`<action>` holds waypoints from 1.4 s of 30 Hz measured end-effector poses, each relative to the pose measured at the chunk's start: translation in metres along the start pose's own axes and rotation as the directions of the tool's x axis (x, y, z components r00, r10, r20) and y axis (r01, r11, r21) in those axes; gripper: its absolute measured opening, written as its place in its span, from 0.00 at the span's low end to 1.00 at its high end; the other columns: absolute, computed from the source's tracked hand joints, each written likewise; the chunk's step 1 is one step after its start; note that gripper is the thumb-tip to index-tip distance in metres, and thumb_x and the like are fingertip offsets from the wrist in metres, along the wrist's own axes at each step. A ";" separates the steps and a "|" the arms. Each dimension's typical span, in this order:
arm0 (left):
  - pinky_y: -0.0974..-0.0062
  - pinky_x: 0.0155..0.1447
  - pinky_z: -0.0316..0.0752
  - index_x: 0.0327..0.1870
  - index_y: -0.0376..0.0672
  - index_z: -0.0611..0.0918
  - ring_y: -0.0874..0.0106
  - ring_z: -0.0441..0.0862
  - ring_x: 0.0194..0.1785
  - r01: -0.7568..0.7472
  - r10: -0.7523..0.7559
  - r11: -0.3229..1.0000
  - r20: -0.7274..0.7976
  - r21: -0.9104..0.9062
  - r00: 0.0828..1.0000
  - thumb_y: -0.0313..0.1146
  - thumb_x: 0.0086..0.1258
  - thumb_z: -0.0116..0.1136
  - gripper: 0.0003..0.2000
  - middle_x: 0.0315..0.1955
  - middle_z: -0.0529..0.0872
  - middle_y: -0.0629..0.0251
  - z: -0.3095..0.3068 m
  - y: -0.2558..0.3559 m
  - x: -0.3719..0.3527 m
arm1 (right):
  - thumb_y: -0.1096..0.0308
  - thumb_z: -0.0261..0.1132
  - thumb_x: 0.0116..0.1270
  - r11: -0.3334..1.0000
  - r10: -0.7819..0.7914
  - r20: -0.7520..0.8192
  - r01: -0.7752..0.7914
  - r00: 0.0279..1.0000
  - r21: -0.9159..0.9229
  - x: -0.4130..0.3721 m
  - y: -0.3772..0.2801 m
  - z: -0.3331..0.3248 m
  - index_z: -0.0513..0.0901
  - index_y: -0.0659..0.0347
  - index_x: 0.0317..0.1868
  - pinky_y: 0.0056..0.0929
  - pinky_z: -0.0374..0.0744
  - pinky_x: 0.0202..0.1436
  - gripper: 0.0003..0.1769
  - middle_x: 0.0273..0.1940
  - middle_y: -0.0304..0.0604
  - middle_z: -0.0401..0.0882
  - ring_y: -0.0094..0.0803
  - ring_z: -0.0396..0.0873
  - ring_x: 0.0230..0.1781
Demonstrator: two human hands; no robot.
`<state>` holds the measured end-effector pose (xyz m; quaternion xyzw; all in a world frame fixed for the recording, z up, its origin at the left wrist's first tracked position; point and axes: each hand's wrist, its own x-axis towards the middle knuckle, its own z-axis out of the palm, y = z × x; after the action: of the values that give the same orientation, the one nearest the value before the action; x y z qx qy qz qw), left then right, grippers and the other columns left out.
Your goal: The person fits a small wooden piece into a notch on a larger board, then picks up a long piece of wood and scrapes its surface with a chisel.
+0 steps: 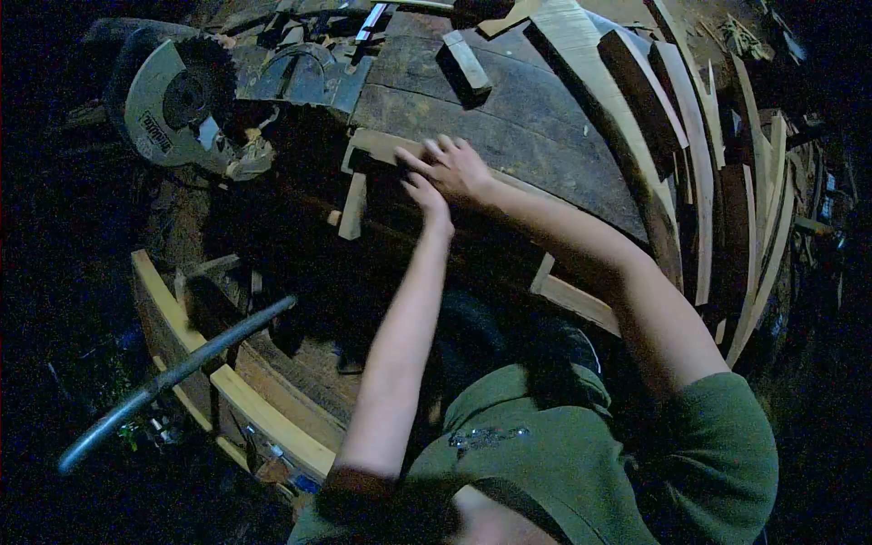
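Note:
My right hand (461, 171) rests on the long wooden rail (377, 145) at the bench's near edge, with its fingers stretched and slightly blurred. My left hand (430, 202) lies against it on the near side, its visible fingers extended toward the left. The two hands overlap, so some left fingers are hidden. Below the rail's left end, a short wooden piece (352, 209) sticks out toward me. Another wooden piece (577, 302) shows beneath my right forearm. Nothing visible is gripped in either hand.
A circular saw blade with its guard (159, 118) stands at the upper left. On the plank bench (409, 68) lies a small wood block (468, 64). Long boards (686, 163) are stacked at the right. A metal pipe (177, 381) crosses a wooden frame (272, 422) at the lower left.

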<state>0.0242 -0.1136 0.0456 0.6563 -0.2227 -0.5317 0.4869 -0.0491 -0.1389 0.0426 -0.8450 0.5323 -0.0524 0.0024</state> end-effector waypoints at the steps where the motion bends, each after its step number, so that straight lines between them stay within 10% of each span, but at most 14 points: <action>1: 0.67 0.66 0.52 0.64 0.31 0.51 0.58 0.55 0.66 -0.077 0.075 0.990 0.018 0.120 0.997 0.45 0.72 0.27 0.28 0.63 0.55 0.45 0.001 -0.026 -0.004 | 0.53 0.47 0.63 0.997 -0.020 -0.027 0.022 0.999 0.074 -0.029 0.010 -0.002 0.41 0.34 0.68 0.33 0.69 0.45 0.35 0.50 0.44 0.68 0.40 0.67 0.51; 10: 0.68 0.66 0.52 0.65 0.31 0.48 0.55 0.57 0.65 0.088 -0.138 0.919 0.104 0.384 0.985 0.47 0.71 0.30 0.30 0.62 0.56 0.41 0.048 -0.126 -0.160 | 0.61 0.53 0.58 0.999 0.008 0.197 -0.017 0.980 0.045 -0.198 0.062 -0.057 0.45 0.36 0.69 0.31 0.66 0.41 0.39 0.39 0.44 0.67 0.39 0.65 0.38; 12: 0.68 0.65 0.53 0.65 0.31 0.48 0.55 0.58 0.64 0.117 -0.146 0.956 0.089 0.269 0.985 0.47 0.71 0.30 0.30 0.62 0.57 0.42 0.045 -0.152 -0.144 | 0.61 0.53 0.59 0.997 0.021 0.201 -0.037 0.979 0.073 -0.184 0.058 -0.053 0.45 0.36 0.69 0.31 0.67 0.41 0.39 0.39 0.44 0.67 0.39 0.65 0.38; 14: 0.67 0.63 0.56 0.64 0.31 0.52 0.55 0.60 0.63 -0.180 0.173 0.980 0.089 0.084 0.981 0.47 0.71 0.30 0.29 0.61 0.59 0.43 0.046 -0.172 -0.110 | 0.60 0.53 0.59 0.993 0.027 0.214 -0.051 0.977 0.106 -0.158 0.051 -0.048 0.45 0.37 0.69 0.32 0.67 0.42 0.39 0.39 0.45 0.67 0.39 0.65 0.38; 15: 0.67 0.62 0.59 0.63 0.30 0.55 0.57 0.62 0.62 0.281 -0.283 0.959 0.045 0.041 0.958 0.49 0.71 0.29 0.29 0.61 0.60 0.44 0.042 -0.118 -0.106 | 0.58 0.53 0.59 0.993 0.015 0.142 -0.032 0.990 0.117 -0.139 0.047 -0.043 0.44 0.36 0.69 0.31 0.67 0.41 0.39 0.40 0.45 0.68 0.39 0.65 0.38; 30: 0.67 0.62 0.59 0.64 0.36 0.56 0.61 0.61 0.63 0.085 -0.047 0.969 -0.166 0.231 0.985 0.50 0.71 0.26 0.29 0.62 0.61 0.54 -0.024 -0.006 0.093 | 0.43 0.43 0.64 0.984 -0.010 0.139 -0.015 0.990 0.176 0.077 -0.011 -0.001 0.40 0.26 0.66 0.37 0.70 0.46 0.33 0.57 0.42 0.62 0.40 0.64 0.53; 34: 0.67 0.63 0.58 0.64 0.37 0.55 0.61 0.60 0.64 -0.008 0.043 0.953 -0.110 0.304 0.993 0.50 0.71 0.26 0.29 0.63 0.60 0.55 -0.005 -0.030 0.053 | 0.45 0.48 0.62 0.994 0.034 -0.091 -0.024 0.995 0.107 0.036 -0.006 0.016 0.38 0.32 0.68 0.34 0.72 0.42 0.38 0.51 0.44 0.65 0.40 0.66 0.48; 38: 0.66 0.63 0.58 0.65 0.37 0.55 0.62 0.59 0.64 -0.067 0.102 0.940 -0.089 0.336 0.991 0.50 0.70 0.27 0.29 0.63 0.59 0.57 0.001 -0.078 -0.013 | 0.48 0.49 0.62 0.997 0.020 0.092 -0.026 0.996 0.069 -0.063 0.018 -0.010 0.41 0.28 0.67 0.34 0.71 0.42 0.36 0.55 0.45 0.66 0.41 0.66 0.52; 40: 0.68 0.67 0.49 0.66 0.36 0.47 0.63 0.52 0.67 0.103 -0.099 0.994 0.068 -0.049 0.993 0.45 0.73 0.22 0.27 0.66 0.51 0.56 0.021 -0.115 -0.067 | 0.52 0.52 0.60 1.000 -0.011 0.049 0.012 0.999 -0.019 -0.116 0.035 -0.013 0.41 0.29 0.67 0.32 0.71 0.41 0.38 0.50 0.45 0.68 0.40 0.67 0.48; 42: 0.71 0.70 0.40 0.67 0.37 0.45 0.66 0.42 0.70 -0.056 0.060 0.998 0.166 -0.029 0.984 0.43 0.73 0.22 0.26 0.68 0.45 0.58 0.030 -0.133 -0.106 | 0.55 0.53 0.59 0.998 0.022 0.059 -0.026 0.998 0.059 -0.157 0.044 -0.030 0.42 0.30 0.68 0.31 0.71 0.39 0.39 0.46 0.43 0.69 0.38 0.68 0.44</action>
<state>-0.0686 0.0175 -0.0188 0.5967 -0.2754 -0.5730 0.4896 -0.1583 -0.0153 0.0561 -0.8392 0.5402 -0.0436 0.0436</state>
